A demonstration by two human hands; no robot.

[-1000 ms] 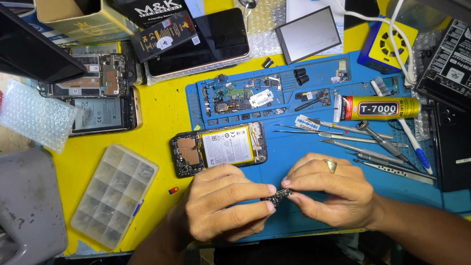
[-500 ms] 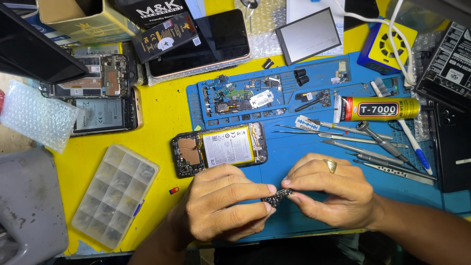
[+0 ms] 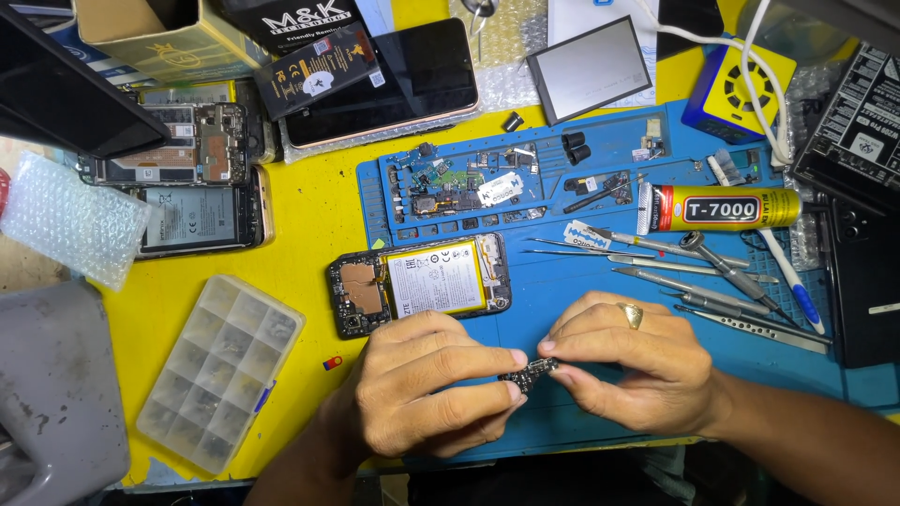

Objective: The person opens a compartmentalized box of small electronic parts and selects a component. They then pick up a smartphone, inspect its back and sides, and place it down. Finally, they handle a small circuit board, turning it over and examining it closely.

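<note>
Component [image 3: 531,374] between both hands' fingertips.

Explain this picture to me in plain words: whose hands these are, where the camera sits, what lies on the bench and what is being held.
The camera sits on a person's head, looking down at a yellow bench top. The left hand and the right hand, which wears a gold ring, pinch a small dark circuit part between their fingertips. Beyond them on a blue work mat lies an opened black phone with its pale battery showing. Nearby are thin metal tools, a yellow glue tube and a clear compartment box.
</note>
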